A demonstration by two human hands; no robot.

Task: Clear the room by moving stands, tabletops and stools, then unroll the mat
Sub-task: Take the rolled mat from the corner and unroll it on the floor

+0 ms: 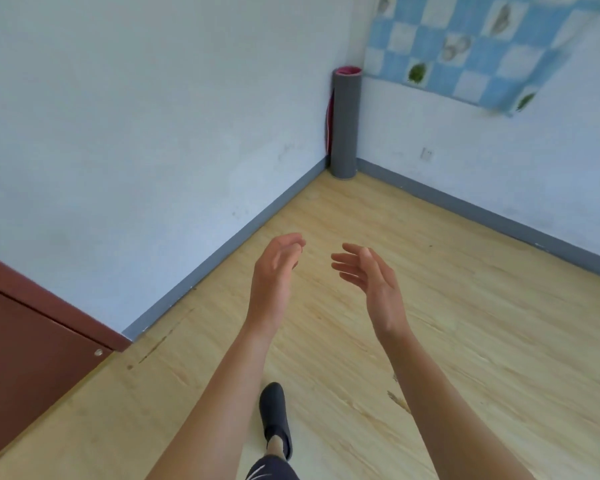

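A rolled mat (344, 123), grey outside and pink inside, stands upright in the far corner where the two walls meet. Both my arms reach forward over the wooden floor (465, 323), well short of the mat. My left hand (274, 271) is empty, fingers loosely curled and apart. My right hand (371, 278) is empty too, with its fingers spread and the palm facing the left hand. No stands, tabletops or stools are in view.
A dark red door (32, 348) stands at the left edge. A blue checked cloth (471, 46) hangs on the right wall above a wall socket (426, 154). Grey skirting (222, 251) runs along both walls. My foot in a dark slipper (274, 414) is on the floor below my hands.
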